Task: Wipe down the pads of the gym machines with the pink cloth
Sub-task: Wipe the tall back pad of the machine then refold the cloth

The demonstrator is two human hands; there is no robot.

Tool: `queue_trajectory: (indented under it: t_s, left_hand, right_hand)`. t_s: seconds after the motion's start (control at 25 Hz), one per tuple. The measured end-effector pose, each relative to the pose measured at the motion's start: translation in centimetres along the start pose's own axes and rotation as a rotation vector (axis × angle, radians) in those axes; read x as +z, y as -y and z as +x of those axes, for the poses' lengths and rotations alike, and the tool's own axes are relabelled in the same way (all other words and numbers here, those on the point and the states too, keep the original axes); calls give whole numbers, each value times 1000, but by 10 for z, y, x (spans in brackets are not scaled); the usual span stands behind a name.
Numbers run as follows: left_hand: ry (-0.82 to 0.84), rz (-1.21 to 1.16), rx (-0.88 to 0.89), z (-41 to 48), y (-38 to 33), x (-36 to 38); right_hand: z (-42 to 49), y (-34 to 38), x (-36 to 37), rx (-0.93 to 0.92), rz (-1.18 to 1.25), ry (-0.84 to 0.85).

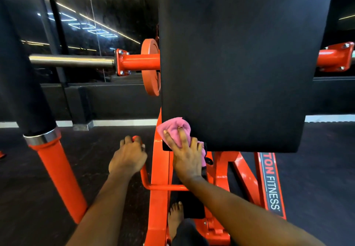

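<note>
Head view: orange frame (159, 169) beside black pad (240, 63)

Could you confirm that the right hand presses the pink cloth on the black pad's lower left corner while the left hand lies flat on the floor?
Not quite: the left hand grips an orange handle, not the floor. The right hand does press the pink cloth on the black pad, lower left corner; the head view shows it.

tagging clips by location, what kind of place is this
Most likely a gym: a big black pad on an orange machine frame, a steel bar for weight plates, and a FITNESS label on the frame.
</note>
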State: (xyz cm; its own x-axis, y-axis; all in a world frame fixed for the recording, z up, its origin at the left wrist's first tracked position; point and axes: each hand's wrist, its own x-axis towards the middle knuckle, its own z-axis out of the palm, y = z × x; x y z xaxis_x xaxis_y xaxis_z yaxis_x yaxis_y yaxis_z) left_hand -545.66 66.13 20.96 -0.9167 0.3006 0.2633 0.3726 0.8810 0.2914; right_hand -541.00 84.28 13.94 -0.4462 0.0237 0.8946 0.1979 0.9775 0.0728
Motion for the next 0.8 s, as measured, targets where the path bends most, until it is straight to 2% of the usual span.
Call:
queue_trajectory:
  t_s: [0.08, 0.16, 0.4, 0.52, 0.6, 0.64, 0.8]
  left_hand:
    - [-32, 53, 83, 1, 0, 4]
    - [-24, 52, 128, 3, 2, 5]
    - [-3, 4, 128, -1, 1, 3]
    - [-8, -40, 136, -1, 0, 1]
    - [-8, -97, 127, 1, 1, 1]
    - [-8, -125, 122, 2, 2, 2]
    - [-25, -221, 122, 7, 5, 2]
  right_hand:
    - [4, -19, -9, 6, 19, 9]
    - [12, -52, -24, 99, 1, -13]
    - [11, -169, -62, 659, -23, -207]
    - [16, -169, -67, 907, 91, -336]
    - [26, -129, -59, 916, 178, -355]
    - [31, -99, -53, 854, 216, -311]
    - [9, 11, -32, 539, 272, -16]
